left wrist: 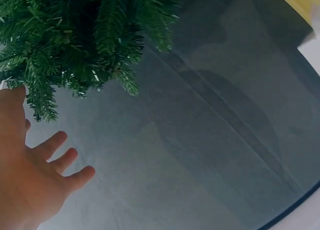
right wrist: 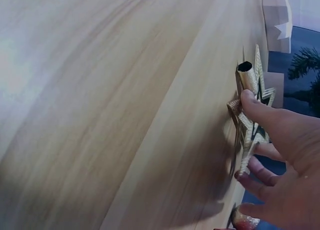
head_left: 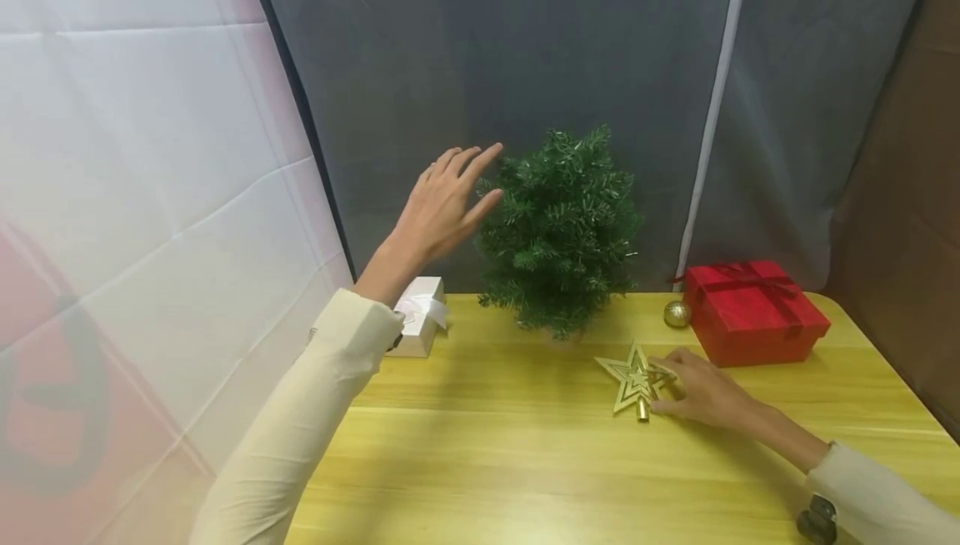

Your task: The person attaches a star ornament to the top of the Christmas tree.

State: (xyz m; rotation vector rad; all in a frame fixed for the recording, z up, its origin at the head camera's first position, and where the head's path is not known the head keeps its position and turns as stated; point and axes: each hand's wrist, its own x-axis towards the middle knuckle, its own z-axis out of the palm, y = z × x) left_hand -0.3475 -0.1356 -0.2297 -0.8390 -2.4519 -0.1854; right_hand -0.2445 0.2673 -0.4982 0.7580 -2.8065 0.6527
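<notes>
A gold star tree topper (head_left: 636, 377), with a short hollow tube (right wrist: 248, 79) at its base, is close over the wooden table. My right hand (head_left: 705, 391) holds it by its right side, the thumb by the tube and the fingers around the far edge in the right wrist view. A small green artificial Christmas tree (head_left: 562, 232) stands at the back of the table, its base mostly hidden by branches. Raised at the tree's left side is my left hand (head_left: 438, 203), fingers spread and holding nothing; the left wrist view shows its fingertips near the lower branches (left wrist: 42, 97).
A red gift box (head_left: 753, 312) with a dark red ribbon sits at the back right, a gold bauble (head_left: 677, 314) beside it. Behind my left forearm is a white box (head_left: 420, 320) with a white bow. Grey fabric (head_left: 525, 45) hangs behind the table, white fabric (head_left: 150, 128) at left.
</notes>
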